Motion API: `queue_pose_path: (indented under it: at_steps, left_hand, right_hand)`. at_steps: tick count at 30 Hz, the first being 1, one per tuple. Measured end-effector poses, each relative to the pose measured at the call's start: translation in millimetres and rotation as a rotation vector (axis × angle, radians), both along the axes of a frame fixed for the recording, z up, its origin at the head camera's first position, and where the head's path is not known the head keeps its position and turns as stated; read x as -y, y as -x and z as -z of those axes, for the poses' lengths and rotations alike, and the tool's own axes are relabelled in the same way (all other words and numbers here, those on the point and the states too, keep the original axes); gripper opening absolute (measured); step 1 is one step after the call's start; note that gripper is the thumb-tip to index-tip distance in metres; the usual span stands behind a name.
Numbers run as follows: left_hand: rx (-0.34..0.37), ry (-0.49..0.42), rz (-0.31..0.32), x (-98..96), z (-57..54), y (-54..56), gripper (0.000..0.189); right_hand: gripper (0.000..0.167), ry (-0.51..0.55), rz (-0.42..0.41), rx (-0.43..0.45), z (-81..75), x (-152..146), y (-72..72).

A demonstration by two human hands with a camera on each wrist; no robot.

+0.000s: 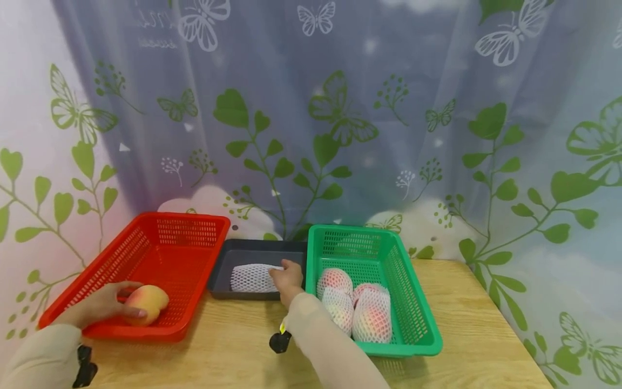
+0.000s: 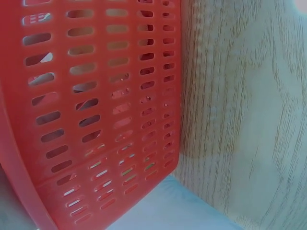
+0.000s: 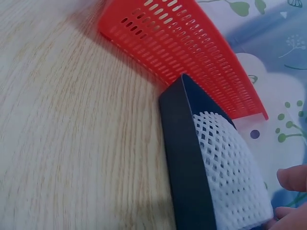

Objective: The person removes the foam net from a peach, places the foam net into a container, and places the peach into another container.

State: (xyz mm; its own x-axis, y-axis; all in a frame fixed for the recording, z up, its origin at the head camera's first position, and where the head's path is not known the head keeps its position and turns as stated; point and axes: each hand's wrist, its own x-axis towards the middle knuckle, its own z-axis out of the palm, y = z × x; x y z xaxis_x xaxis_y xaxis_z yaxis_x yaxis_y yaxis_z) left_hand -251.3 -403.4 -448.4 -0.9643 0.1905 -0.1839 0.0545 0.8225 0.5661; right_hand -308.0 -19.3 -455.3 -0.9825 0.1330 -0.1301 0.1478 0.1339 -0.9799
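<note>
My left hand [image 1: 104, 303] grips a yellow and red peach [image 1: 148, 303] over the near end of the red basket [image 1: 194, 310]. Its thumb lies along the near side of the fruit, and the fingers reach behind it. The left wrist view shows only the slotted wall [image 2: 103, 110] of that basket, with the hand out of sight. At the dark grey tray [image 1: 218, 273], my right hand [image 1: 288, 282] pinches the right end of a white foam net sleeve [image 1: 252, 278]. The sleeve [image 3: 228, 167] bulges above the tray's rim in the right wrist view, fingertips at its end.
To the right of the tray stands a green basket [image 1: 418, 302] with several peaches [image 1: 371, 319] in white foam nets. All three containers sit on a wooden table [image 1: 233, 346]. A patterned curtain [image 1: 272, 119] hangs right behind them.
</note>
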Motion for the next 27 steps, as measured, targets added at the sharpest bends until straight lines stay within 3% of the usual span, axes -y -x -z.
queue_pose_path:
  at_steps: [10,18,27]
  left_hand:
    - [0.015,-0.059,0.023,-0.7,-1.6,-1.3,0.074]
    - [-0.005,-0.119,0.003,-10.8,-10.8,-3.6,0.073]
    - [-0.127,-0.101,-0.022,-35.4,-29.1,-8.9,0.074]
  right_hand:
    - [0.051,0.021,-0.03,-0.006,-15.1,-7.2,-2.1]
    - [0.052,0.086,-0.116,-0.024,-39.6,-15.2,-8.5]
    - [0.051,0.127,-0.163,-0.035,-63.1,-31.9,-14.9]
